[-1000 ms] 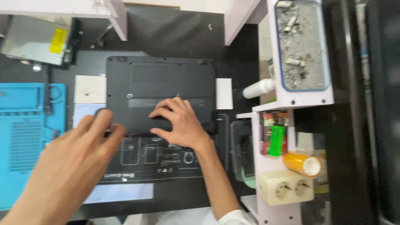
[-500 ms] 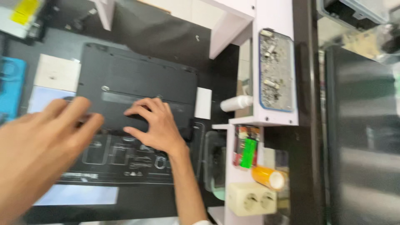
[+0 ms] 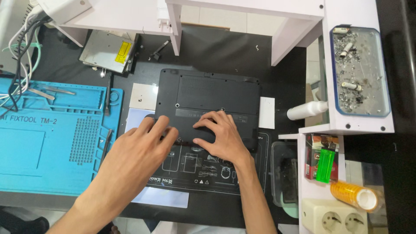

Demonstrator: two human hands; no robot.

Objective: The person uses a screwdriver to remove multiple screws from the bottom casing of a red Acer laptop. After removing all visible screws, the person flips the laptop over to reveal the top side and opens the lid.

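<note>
Laptop: a black laptop (image 3: 208, 102) lies upside down, base panel facing up, on a dark printed work mat (image 3: 203, 171) in the middle of the dark surface (image 3: 208, 47), lying flat where both hands can press on it.
Left hand: the left hand (image 3: 138, 158) comes in from the lower left, fingers spread and flat on the laptop's near left edge; its grip is open and closed on nothing.
Right hand: the right hand (image 3: 221, 136) rests palm down on the near middle of the base, fingers spread toward the left hand; its grip is likewise open, pressing rather than holding.
Why so placed: with both palms on the near strip of the base, the hands seem to steady or push a panel there, judging by their flat pose.
Blue mat: a blue repair mat (image 3: 52, 143) lies just left of the laptop, with thin metal tools (image 3: 52, 91) on it, within easy reach.
Drive: a silver flat drive (image 3: 108, 52) sits beyond, near a white shelf leg.
Right side: a white shelf (image 3: 357, 128) carries a tray of ash (image 3: 359, 71); below it are a green lighter (image 3: 325, 164), an orange tape roll (image 3: 353, 195) and a white socket strip (image 3: 333, 219).
Hidden: the hands cover the laptop's near edge, so any latch or panel under them cannot be made out; the fingertips' exact contact is unclear.
Cut off: the blue mat runs off the left edge, and both forearms leave at the bottom.
</note>
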